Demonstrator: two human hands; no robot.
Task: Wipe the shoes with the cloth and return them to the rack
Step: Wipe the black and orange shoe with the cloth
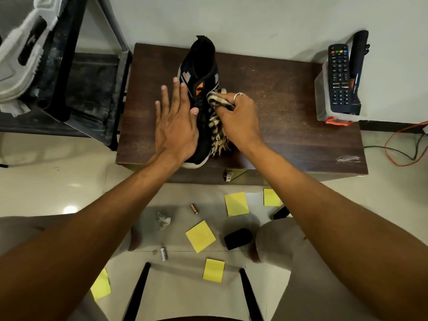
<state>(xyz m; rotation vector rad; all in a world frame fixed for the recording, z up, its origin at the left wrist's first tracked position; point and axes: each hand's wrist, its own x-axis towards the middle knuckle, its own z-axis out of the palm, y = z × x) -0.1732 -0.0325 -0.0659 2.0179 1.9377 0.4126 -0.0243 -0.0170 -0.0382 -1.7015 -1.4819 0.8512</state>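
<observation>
Black shoe (201, 63) is lying on the worktop (289, 107), toe toward the person. The left hand (176, 128), fingers flat, is steadying its side; the right hand (239, 117) is bunching the striped cloth (216, 101) against the upper. Judging: light, soft knit; grip by sole or heel collar.

We are losing the black shoe's (201, 63) near half under the left hand (176, 126) and the cloth (216, 117). The cloth's bunched end is disappearing inside the right hand (238, 117). The left edge is cropping the white shoe (20, 59). The remote's (340, 77) button labels are reading too small.
</observation>
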